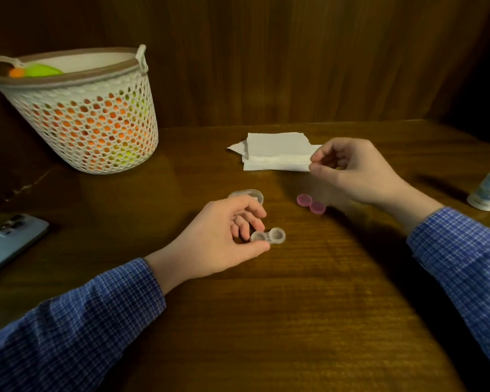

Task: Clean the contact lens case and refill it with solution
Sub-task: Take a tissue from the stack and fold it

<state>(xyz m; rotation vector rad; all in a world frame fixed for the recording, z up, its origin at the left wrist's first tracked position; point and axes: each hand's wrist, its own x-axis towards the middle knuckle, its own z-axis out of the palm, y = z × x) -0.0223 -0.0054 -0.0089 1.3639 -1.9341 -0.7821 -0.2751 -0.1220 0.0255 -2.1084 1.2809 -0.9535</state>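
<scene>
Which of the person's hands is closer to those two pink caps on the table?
The right hand looks closer: it is just behind the pink caps and to their right, pinching the tissue stack. The left hand is farther off to their left, holding the clear lens case.

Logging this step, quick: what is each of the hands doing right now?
Left hand: holding the clear lens case at one end.
Right hand: pinching the edge of the tissue.
</scene>
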